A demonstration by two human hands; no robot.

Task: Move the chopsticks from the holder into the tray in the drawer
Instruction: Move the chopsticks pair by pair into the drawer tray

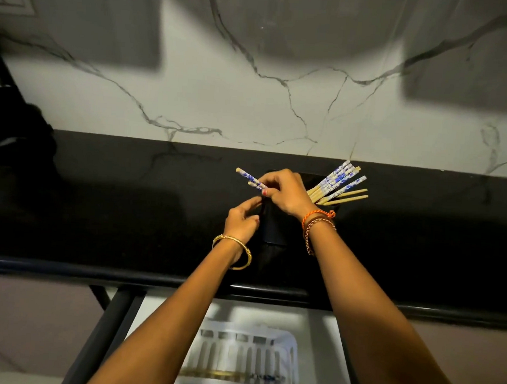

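I am pinching 2 chopsticks (251,181) in my right hand (282,194), my left hand (242,221) gripping the holder (277,223), while chopsticks already lie in the tray (292,344) at 6 o'clock and a bunch (336,185) is waiting at 1 o'clock.

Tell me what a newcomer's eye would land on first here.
First, the two hands at mid-counter: the right hand pinches a pair of blue-patterned chopsticks, with the left hand just below it. Next, the fan of chopsticks sticking out of the black holder to the right. Last, the white tray in the open drawer below, a few chopsticks already lying along its near side.
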